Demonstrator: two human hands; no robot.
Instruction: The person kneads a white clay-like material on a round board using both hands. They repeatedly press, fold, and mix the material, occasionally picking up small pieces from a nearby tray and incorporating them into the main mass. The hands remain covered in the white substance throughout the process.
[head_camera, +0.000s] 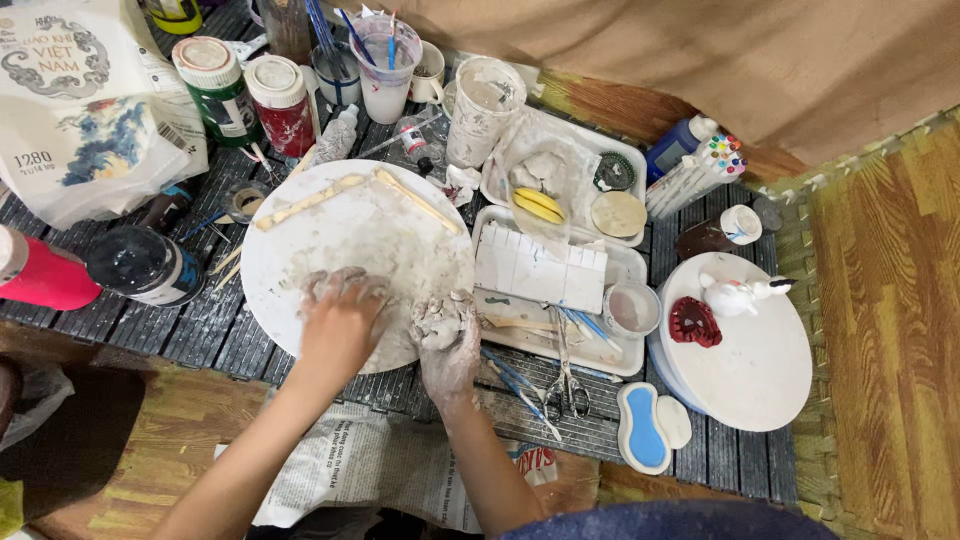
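Nearest: newspaper below round white board. On board's near edge, left hand pressed flat, fingers spread, holding nothing; right hand curled around grey clay lump. Scissors right of board.

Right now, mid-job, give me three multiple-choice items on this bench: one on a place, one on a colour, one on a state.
1. Where is the left hand?
A. flat on the round white board
B. on the scissors
C. inside a cup

2. What colour is the small ornament on the white turntable?
A. yellow
B. dark red
C. green

3. How is the right hand?
A. clean and open
B. clay-smeared, closed round a grey lump of clay
C. holding a brush

Answers: 1 A, the palm presses the board's near edge. 2 B, it sits dark red beside a white figurine. 3 B, grey clay coats the fingers curled on the lump.
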